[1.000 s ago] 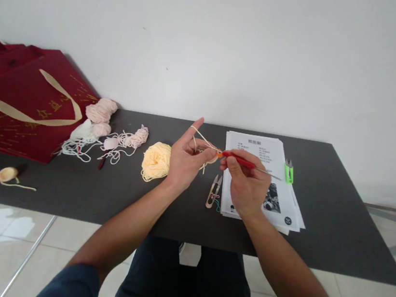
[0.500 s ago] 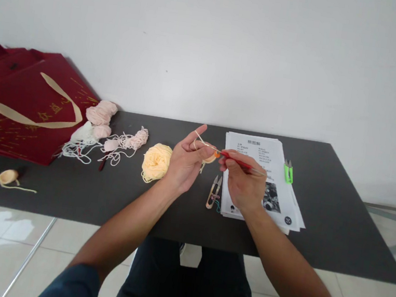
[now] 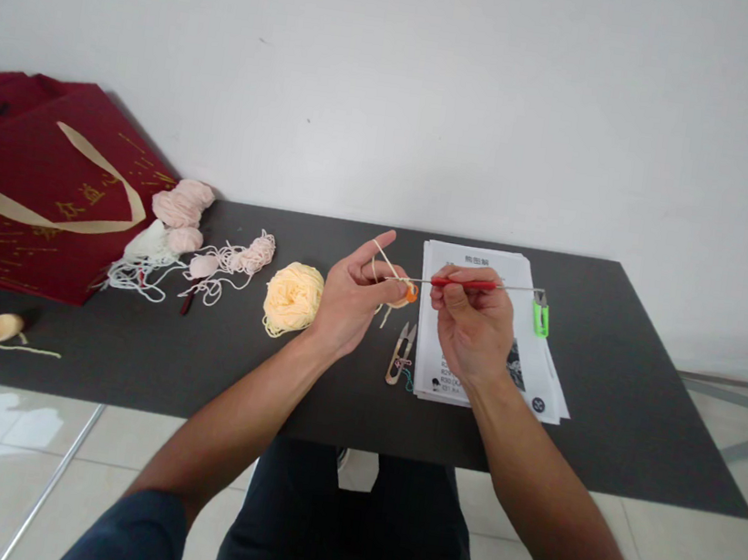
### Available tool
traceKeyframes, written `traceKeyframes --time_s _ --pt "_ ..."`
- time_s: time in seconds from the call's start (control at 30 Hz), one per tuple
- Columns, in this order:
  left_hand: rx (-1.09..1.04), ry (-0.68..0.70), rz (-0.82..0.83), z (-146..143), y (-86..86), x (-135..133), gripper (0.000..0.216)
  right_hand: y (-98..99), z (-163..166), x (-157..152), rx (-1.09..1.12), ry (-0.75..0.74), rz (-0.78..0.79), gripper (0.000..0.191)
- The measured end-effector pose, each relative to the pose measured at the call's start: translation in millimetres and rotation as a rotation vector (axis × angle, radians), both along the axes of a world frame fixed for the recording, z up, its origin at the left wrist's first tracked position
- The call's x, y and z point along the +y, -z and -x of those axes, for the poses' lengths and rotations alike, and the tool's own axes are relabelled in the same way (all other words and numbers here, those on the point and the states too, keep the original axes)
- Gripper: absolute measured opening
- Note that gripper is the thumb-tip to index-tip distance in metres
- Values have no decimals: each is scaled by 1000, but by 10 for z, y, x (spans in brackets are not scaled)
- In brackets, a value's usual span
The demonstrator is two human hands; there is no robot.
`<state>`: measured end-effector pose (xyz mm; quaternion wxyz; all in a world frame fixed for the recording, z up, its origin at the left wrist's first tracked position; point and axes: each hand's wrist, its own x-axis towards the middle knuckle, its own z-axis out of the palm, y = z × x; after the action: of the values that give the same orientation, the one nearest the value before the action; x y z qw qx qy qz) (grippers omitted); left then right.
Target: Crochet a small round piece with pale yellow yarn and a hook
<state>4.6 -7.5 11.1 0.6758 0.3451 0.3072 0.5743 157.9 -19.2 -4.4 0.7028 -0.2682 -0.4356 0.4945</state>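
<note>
My left hand (image 3: 350, 300) is closed in a pinch on a small orange crochet piece (image 3: 405, 294), with cream yarn (image 3: 383, 258) looped over its raised index finger. My right hand (image 3: 471, 325) grips a red-handled crochet hook (image 3: 470, 283) lying level, its metal tip at the orange piece. A cream yarn ball (image 3: 293, 298) rests on the dark table (image 3: 623, 423) just left of my left hand. Small thread snips (image 3: 400, 353) lie below the hands.
A stack of printed sheets (image 3: 482, 267) lies under my right hand, green snips (image 3: 539, 315) at its right edge. Pink and white yarn scraps (image 3: 211, 259) and dark red gift bags (image 3: 35, 180) fill the left. A small cream piece (image 3: 4, 328) sits near the front left edge.
The crochet hook has swung from pointing down-right to nearly level, and my right hand has turned with it. The view has shifted slightly.
</note>
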Motion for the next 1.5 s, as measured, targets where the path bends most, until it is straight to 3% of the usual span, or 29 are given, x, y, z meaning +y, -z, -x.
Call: traceKeyframes --time_s 0.23,0.5,0.7,1.1,1.3,1.4,1.5 --pt "13 3 -15 39 -13 13 79 0 -59 27 -71 84 12 27" --pt "49 16 -47 75 -33 28 81 -17 -82 10 -80 111 -53 24" --pt "56 51 -86 124 4 63 72 -53 -74 -10 -125 139 -57 28" --pt "-16 196 -74 167 18 102 55 -53 -112 -16 -88 32 46 32" --pt "58 80 -207 122 74 72 43 45 -65 17 34 -97 204 24" --pt "160 13 -234 89 107 49 36 67 32 -10 53 -80 260 24" --pt "197 -30 -227 59 124 38 47 78 109 -50 35 -42 252 22"
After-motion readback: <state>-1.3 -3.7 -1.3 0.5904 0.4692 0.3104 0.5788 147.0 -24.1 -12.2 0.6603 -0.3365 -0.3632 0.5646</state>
